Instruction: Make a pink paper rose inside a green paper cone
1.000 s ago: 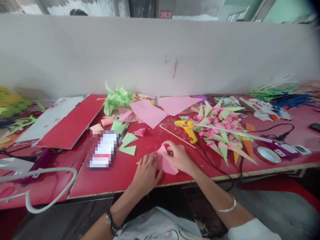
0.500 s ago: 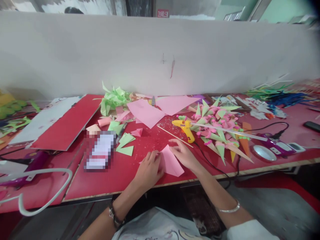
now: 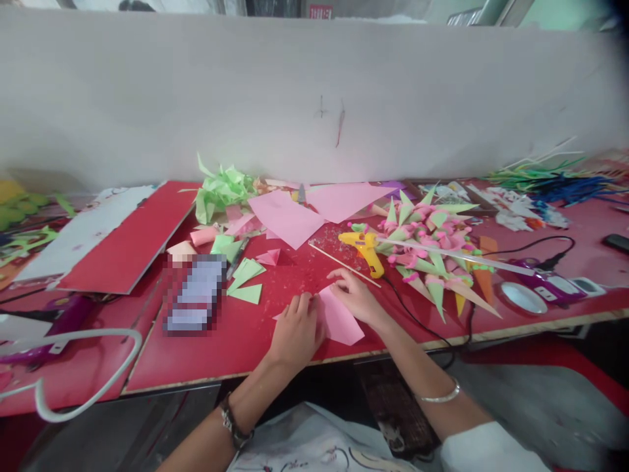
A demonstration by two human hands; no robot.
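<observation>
At lower centre, rested bunched left hand on pink sheet; touched it with curled right hand; could tell neither grip.

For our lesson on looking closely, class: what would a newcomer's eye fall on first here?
Probably the yellow glue gun, bright against the red table, just left of a spiky heap of pink and green paper cones. Next, perhaps, the two hands at the near edge, on a piece of pink paper.
</observation>
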